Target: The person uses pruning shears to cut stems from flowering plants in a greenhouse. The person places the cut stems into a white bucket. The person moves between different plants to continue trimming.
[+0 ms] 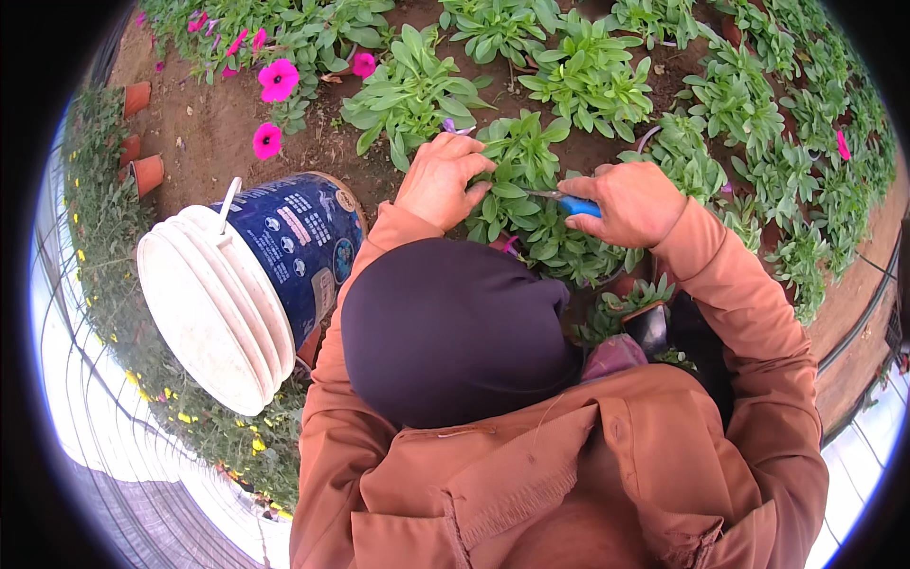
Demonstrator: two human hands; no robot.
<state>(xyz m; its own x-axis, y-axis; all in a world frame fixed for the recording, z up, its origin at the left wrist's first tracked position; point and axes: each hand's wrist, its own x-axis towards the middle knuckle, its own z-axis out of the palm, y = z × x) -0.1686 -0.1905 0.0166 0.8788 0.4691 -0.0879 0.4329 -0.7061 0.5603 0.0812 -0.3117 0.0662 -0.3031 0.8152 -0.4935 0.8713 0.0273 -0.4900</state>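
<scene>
My right hand [625,203] grips a blue-handled tool with a narrow metal blade [579,206], probably small garden snips. The blade points left into the leaves of a green potted petunia plant [508,192]. On the plant's left side is my left hand [444,178], its thumb and index fingertip at the leaves with a small gap between them. Whether the fingers pinch a stem is hidden by foliage. A purple bloom [456,128] shows just above the left hand. Below the hands, a ring of pink [510,245] lies partly under leaves.
A blue plastic bucket [306,242] with a white lid [213,313] stands left of my left forearm. More leafy plants [590,78] fill the ground ahead and right. Magenta petunia blooms [278,80] are at upper left. Terracotta-coloured pots [148,175] lie near yellow-flowered plants.
</scene>
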